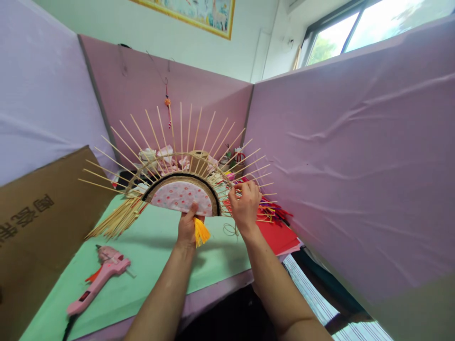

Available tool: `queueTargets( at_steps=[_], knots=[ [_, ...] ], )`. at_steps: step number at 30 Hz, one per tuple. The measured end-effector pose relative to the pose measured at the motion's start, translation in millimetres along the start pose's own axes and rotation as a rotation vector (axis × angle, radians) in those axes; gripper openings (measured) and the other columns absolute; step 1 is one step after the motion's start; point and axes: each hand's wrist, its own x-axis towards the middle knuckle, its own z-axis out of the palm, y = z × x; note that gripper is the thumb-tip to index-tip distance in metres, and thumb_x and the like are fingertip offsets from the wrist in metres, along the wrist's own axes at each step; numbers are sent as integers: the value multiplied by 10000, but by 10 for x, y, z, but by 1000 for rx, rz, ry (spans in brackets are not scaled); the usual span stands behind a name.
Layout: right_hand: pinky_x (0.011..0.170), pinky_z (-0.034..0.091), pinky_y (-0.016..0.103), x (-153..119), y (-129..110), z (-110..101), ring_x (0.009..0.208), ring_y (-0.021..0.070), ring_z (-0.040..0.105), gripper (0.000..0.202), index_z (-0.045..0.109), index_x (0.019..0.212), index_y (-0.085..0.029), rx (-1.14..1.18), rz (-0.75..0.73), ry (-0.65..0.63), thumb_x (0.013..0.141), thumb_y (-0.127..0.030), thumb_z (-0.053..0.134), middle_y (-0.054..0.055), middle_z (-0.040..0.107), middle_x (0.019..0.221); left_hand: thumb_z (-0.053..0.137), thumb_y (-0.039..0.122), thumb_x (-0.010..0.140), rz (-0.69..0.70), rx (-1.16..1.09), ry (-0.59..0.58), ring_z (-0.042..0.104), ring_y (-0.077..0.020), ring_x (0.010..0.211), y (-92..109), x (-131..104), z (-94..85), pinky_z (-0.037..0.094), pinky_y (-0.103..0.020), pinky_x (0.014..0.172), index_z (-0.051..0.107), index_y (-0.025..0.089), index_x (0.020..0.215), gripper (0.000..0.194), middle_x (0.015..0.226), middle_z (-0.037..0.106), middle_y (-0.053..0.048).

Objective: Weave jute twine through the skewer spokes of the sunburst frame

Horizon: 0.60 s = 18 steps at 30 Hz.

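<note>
A handmade fan [183, 195] with a half-round patterned cloth face, a black and tan rim and many thin wooden sticks spreads out in front of me. My left hand [188, 225] grips its lower edge, thumb on the cloth. A yellow tassel [201, 232] hangs beside that hand's fingers. Twine [174, 155] runs in an arc across the sticks. On the fan's right side, my right hand [245, 201] is closed in a pinch at the twine among the sticks. A loop of loose twine [231, 230] dangles below it.
A pink glue gun [103, 277] lies on the green tabletop at left, near a bundle of sticks [121, 218] and a cardboard box [39, 227]. Red sheets [279, 238] and pipe cleaners lie at right. A twine spool [199, 161] stands behind the fan. Pink partitions [348, 156] enclose the table.
</note>
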Motion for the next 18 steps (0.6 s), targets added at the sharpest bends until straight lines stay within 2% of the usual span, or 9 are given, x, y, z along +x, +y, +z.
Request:
queueTargets(
  at_steps=[7, 12, 18],
  knots=[
    [781, 274, 336, -71, 36, -47, 884, 194, 518, 88, 626, 831, -208, 18, -39, -1, 861, -271, 572, 29, 610, 868, 648, 38, 767, 0, -3, -7, 685, -100, 861, -5, 23, -25, 489, -273, 944, 663, 254, 1011, 326, 942, 732, 6],
    [828, 287, 341, -102, 41, -151, 903, 179, 551, 125, 653, 912, -222, 99, -63, 13, 883, -297, 557, 29, 637, 910, 672, 37, 745, 22, -22, -11, 685, -95, 849, 16, 58, -44, 486, -273, 947, 653, 249, 1042, 366, 970, 728, 5],
    [863, 294, 339, 219, -216, -208, 941, 177, 549, 148, 651, 919, -227, 169, -181, 27, 889, -330, 549, 28, 638, 932, 746, 83, 684, 12, 44, -94, 682, -122, 896, -18, 18, -51, 487, -275, 936, 634, 256, 1093, 458, 1005, 723, -7]
  ],
)
